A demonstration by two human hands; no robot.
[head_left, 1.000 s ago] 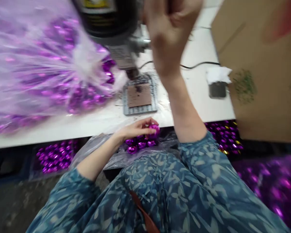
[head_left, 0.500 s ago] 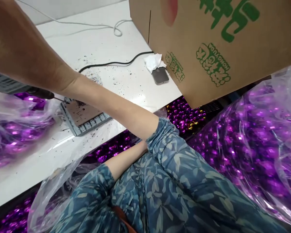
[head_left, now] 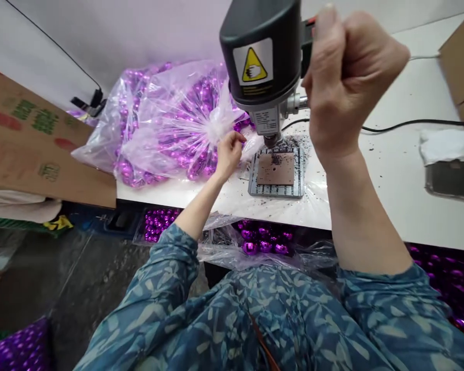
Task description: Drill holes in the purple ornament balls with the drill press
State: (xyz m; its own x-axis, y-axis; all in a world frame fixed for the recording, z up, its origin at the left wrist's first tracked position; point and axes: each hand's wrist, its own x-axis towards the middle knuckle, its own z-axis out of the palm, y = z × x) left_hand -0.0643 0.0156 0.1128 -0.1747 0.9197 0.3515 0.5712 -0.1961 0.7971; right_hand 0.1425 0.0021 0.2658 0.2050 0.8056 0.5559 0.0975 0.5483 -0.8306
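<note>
A black drill press (head_left: 261, 56) with a yellow warning label stands over the table. Beside its head, my right hand (head_left: 344, 77) is closed in a fist around what looks like its lever (head_left: 302, 101), mostly hidden by the hand. Under the chuck (head_left: 271, 140) sits a grey slotted base (head_left: 276, 193) carrying a brown board (head_left: 282, 172) with a small hole and dark shavings. My left hand (head_left: 230, 154) is left of the base, fingers curled together, by the knotted end of a clear bag (head_left: 170, 123) of shiny purple baubles. Anything in those fingers is too small to make out.
A printed cardboard box (head_left: 42, 139) stands at the left, another (head_left: 462, 67) at the right. White tissue (head_left: 448, 147) and a dark phone (head_left: 454, 180) lie on the right of the table. A black cable (head_left: 406, 123) crosses the tabletop. Purple baubles (head_left: 265, 237) lie below the table edge.
My view has swung left, bringing the drill press head and bag into sight. My left hand, hidden near my body before, is now out over the table. My right hand has come into view.
</note>
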